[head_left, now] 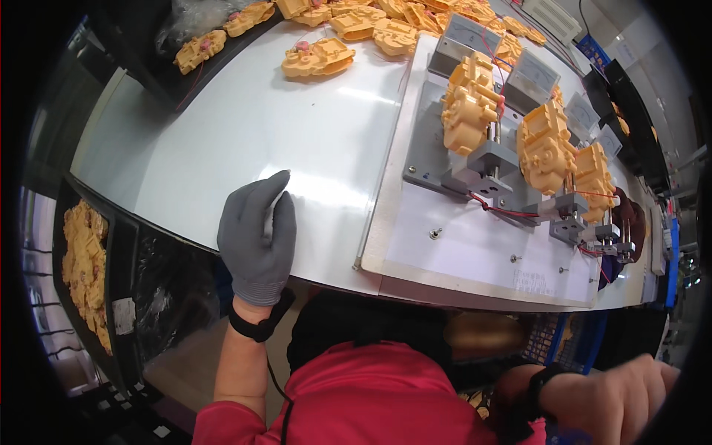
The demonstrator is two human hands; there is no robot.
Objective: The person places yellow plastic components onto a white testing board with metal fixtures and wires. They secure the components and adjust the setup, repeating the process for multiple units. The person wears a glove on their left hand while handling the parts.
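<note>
Left hand [256,241]: grey glove, fingers loose, over white tabletop [200,163]
Right hand [615,400]: bare, blurry, honestly can't tell if it's clenched
Grey stands [491,160]: yellow parts [545,152] on top

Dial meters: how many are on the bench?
4 visible, in a row behind the mounted yellow parts: first meter leftmost, second meter, third meter and fourth meter each farther right. Others may be hidden.

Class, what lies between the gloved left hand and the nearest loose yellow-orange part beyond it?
In the head view, bare white tabletop stretches between the left hand and the yellow-orange part, marked only by a small dark speck.
</note>
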